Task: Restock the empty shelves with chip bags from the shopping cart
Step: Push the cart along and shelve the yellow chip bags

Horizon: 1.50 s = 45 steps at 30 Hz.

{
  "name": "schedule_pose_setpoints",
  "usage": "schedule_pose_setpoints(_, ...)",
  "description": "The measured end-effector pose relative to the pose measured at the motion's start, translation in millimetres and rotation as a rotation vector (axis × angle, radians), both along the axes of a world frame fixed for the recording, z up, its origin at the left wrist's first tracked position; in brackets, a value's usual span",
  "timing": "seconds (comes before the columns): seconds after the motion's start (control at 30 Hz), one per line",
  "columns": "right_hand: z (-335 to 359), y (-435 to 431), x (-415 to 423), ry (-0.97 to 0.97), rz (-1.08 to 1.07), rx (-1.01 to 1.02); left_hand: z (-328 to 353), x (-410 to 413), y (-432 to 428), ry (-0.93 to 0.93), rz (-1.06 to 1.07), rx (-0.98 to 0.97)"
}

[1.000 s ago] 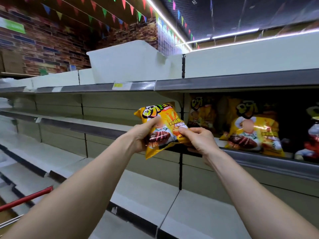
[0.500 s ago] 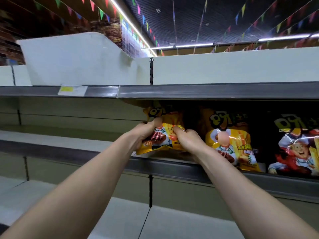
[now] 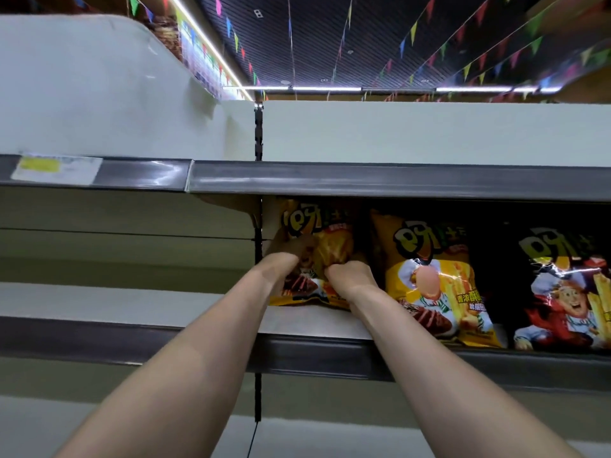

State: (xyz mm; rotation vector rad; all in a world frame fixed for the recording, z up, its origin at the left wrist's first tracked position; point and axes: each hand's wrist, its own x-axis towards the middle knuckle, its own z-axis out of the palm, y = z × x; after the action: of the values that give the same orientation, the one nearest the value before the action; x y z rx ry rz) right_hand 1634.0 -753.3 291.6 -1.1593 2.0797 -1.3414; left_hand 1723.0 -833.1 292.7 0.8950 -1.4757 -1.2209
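Two bare forearms are reaching up from the bottom of the frame, crossing over the pale board of a lower shelf (image 3: 99,424) that is showing no stock in the part visible here. Above it the middle shelf (image 3: 132,299) is running across the centre of the frame.

In the centre, the left hand (image 3: 284,259) and the right hand (image 3: 350,279) are both gripping one yellow chip bag (image 3: 330,246), fingers curled into its crinkled front. The left hand is holding its left side and the right hand is pinching its lower right. The bag is standing roughly upright at the left end of the right-hand bay, just right of the dark upright post (image 3: 258,325). Its bottom edge seems to be resting on the board.

Just right of it a second yellow bag (image 3: 433,282) is standing, and beyond that, at the right edge, a dark bag (image 3: 562,292).

Farther up, the upper shelf rail (image 3: 363,180) is carrying a price label (image 3: 56,166) at the left, and coloured bunting (image 3: 413,31) is hanging under the ceiling.

Judging progress: this bag is being seated, not yet let go. Only three bags are showing, while the left stretch of this shelf and the lower shelf are lying bare, so most restocking is looking undone. The shopping cart is out of view, so the remaining supply cannot be told.
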Motion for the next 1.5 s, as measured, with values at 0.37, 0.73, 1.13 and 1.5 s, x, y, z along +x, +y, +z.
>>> schedule_pose_setpoints(0.37,-16.5,-9.6,6.2,0.206,-0.103,0.004,-27.2,-11.6,-17.8,-0.003,0.068,-0.071)
schedule_pose_setpoints(0.73,-11.1,7.9,18.0,0.729,-0.079,0.110,-17.6,6.1,16.3,-0.321,0.034,-0.036)
schedule_pose_setpoints(1.13,-5.1,16.9,26.9,0.963,-0.067,0.096,-18.0,5.6,11.7,-0.326,0.327,-0.281)
schedule_pose_setpoints(1.5,-9.0,13.1,27.7,0.981,0.020,0.082,-19.2,4.8,2.4,-0.591,0.334,-0.411)
